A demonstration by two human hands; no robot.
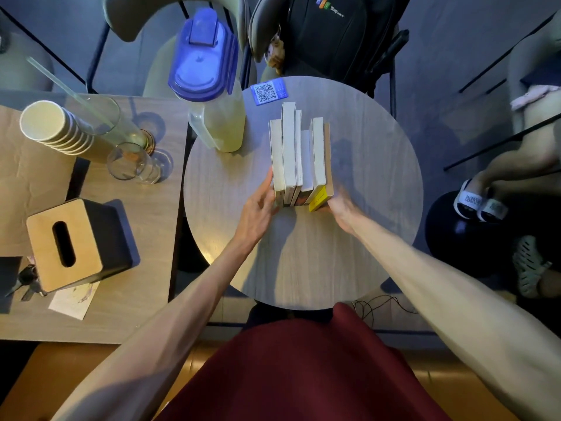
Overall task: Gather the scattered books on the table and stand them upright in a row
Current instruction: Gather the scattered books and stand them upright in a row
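Fingers L (269,181) flat, fingers R (334,201) unclear, at book row (299,153) outer edges; table (379,177) room both sides

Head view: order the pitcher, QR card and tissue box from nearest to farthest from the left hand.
1. Pitcher, just beyond the left hand, slightly left.
2. QR card, at the round table's far edge.
3. Tissue box, far left on the other table.

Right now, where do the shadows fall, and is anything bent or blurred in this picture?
Head view throughout: the books cast a shadow to their right on the table; the wide lens stretches both forearms; the jug's lid, nearest the camera, looks blurred; a warm glint sits on the table's near-left rim.
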